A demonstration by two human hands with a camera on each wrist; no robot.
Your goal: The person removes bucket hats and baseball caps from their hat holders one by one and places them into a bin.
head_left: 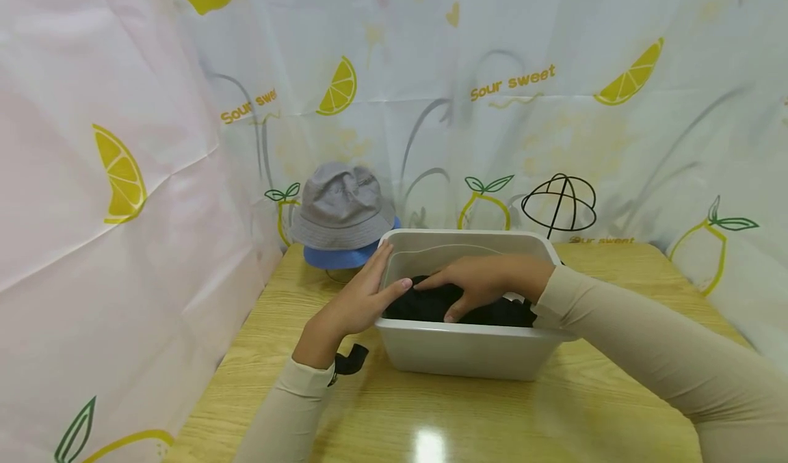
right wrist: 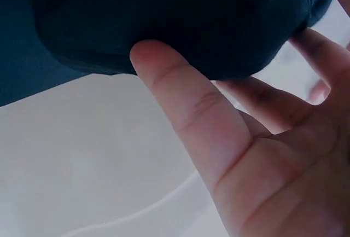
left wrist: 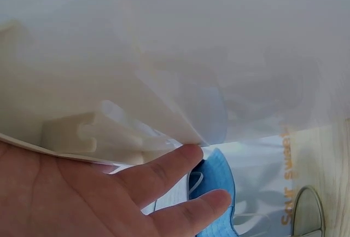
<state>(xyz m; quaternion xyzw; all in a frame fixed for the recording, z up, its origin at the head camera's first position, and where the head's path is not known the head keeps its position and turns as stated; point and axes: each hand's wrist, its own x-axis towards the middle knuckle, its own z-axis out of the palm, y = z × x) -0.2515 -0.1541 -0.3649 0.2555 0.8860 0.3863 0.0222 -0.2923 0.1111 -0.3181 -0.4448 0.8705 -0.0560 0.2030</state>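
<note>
A pale grey plastic bin [head_left: 455,348] stands on the table with black cloth [head_left: 425,306] inside. At its left rim is my left hand [head_left: 357,302], fingers extended along the outside wall and thumb reaching over the edge. The left wrist view shows those fingers [left wrist: 158,174] straight against the plastic. My right hand [head_left: 483,278] reaches down into the bin and grips the black cloth between thumb and fingers. In the right wrist view the thumb [right wrist: 186,94] presses on the dark fabric [right wrist: 164,12], and the other fingertips are hidden behind its edge.
Left of the bin, a grey bucket hat [head_left: 345,206] sits stacked over a blue hat [head_left: 335,258] on a wire stand [left wrist: 309,209]. The wooden table [head_left: 431,415] meets a lemon-print curtain [head_left: 394,135] at the back and left.
</note>
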